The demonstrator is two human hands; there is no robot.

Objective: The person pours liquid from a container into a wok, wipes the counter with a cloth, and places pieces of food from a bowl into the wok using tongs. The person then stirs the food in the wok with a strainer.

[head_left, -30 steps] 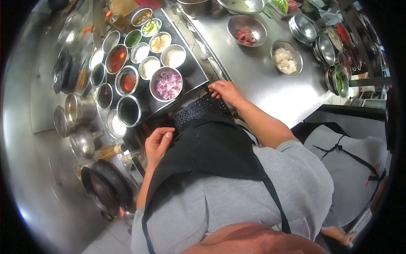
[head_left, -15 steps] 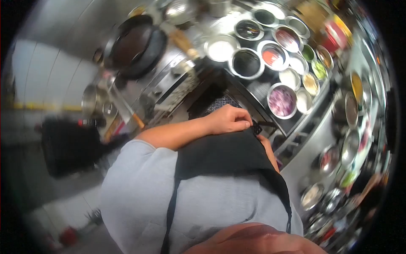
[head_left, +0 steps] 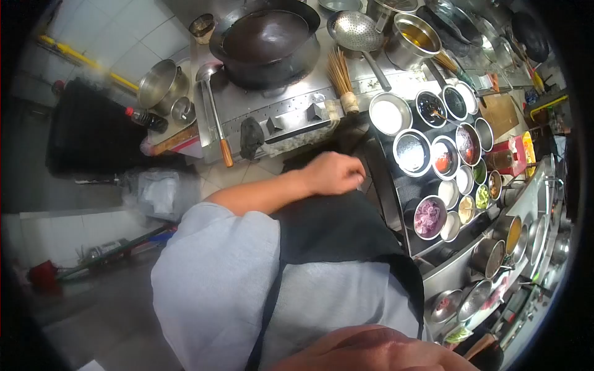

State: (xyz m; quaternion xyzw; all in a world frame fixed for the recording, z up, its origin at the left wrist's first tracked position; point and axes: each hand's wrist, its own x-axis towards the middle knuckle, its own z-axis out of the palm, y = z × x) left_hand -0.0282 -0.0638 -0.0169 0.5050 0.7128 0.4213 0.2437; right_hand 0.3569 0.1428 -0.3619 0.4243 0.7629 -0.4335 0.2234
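My left hand [head_left: 337, 173] is closed, its fingers curled in front of the black apron [head_left: 337, 226] at my waist. Whatever it may hold is hidden by the fingers. My right hand is out of sight. Beyond my left hand is the steel stove front, with a bamboo brush [head_left: 343, 80] and a ladle [head_left: 215, 114] with a wooden handle lying on it. To the right of the hand stands a rack of metal pots, among them a pot of sliced purple onion [head_left: 429, 216].
A large black wok [head_left: 266, 43] sits on the stove. Near it are a perforated strainer [head_left: 357, 31] and a pot of yellowish liquid [head_left: 414, 40]. A steel counter with bowls [head_left: 447, 304] runs along the right. A dark bottle [head_left: 148, 120] stands at the left.
My view has swung to the right, bringing the wok and stove to the middle. My right hand, partly visible before at the apron's right side, is now out of sight. My left hand stays closed.
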